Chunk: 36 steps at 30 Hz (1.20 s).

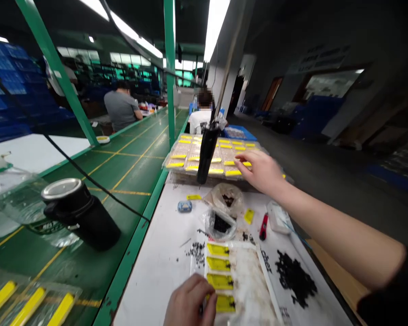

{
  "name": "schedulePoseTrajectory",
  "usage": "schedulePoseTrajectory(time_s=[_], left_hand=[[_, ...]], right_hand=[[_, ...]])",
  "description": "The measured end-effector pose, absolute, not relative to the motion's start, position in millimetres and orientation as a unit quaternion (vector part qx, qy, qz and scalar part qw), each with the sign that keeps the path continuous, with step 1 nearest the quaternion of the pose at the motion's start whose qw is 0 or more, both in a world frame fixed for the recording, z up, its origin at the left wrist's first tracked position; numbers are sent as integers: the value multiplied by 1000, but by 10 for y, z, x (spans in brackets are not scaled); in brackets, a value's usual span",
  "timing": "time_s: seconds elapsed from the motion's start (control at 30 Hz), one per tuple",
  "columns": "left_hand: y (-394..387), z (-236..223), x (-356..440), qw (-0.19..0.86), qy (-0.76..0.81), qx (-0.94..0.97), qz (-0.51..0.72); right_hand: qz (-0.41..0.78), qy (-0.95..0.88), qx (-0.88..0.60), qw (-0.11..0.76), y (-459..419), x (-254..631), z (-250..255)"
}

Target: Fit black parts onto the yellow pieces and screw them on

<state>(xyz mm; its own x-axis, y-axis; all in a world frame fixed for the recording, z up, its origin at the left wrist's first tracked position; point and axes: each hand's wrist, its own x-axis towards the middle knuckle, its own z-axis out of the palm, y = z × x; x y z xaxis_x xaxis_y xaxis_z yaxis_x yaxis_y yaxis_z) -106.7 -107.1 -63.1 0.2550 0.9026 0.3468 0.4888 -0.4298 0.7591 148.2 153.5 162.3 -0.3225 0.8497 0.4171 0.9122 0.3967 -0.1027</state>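
At the near edge of the white worktop, my left hand (190, 301) is closed, its fingers curled beside the lowest of several yellow plastic pieces (219, 281). What it pinches, if anything, is hidden. These pieces lie in a column on a white plastic bag (251, 276), with dark bits at their right ends. My right hand (260, 170) reaches out over a clear blister tray (190, 154) holding rows of yellow pieces. Its thumb and fingertips close around one yellow plastic piece (246, 164) there. Small black parts (295, 277) are heaped at the right.
Two open bags, one of black parts (221, 224) and one of brownish bits (228, 199), stand mid-table. A red cutter (264, 227) lies to their right. A black tool (208, 154) hangs over the tray. Left are a dark flask (85, 215) and a bottle (20, 199). Co-workers sit ahead.
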Motion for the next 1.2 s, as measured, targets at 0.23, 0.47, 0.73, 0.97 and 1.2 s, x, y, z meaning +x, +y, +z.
schedulePoseTrajectory(time_s=[0.23,0.47,0.73,0.97,1.2], left_hand=[[-1042,-140,-1076,310,478,692,444],[-1079,-142,-1140,305,469,679,476],[-1088,-129,-1154,311,466,679,474],[-1072,-126,-1143,318,470,680,464],[-1063,-145,-1155,318,466,684,463]], right_hand=[[43,-958,-263,108,-648,1430,640],[43,-926,-339,161,-1083,1120,35],[44,-904,-380,190,-1078,1076,-117],[10,-867,-451,209,-1055,1044,-165],[4,-869,-446,215,-947,1067,-270]])
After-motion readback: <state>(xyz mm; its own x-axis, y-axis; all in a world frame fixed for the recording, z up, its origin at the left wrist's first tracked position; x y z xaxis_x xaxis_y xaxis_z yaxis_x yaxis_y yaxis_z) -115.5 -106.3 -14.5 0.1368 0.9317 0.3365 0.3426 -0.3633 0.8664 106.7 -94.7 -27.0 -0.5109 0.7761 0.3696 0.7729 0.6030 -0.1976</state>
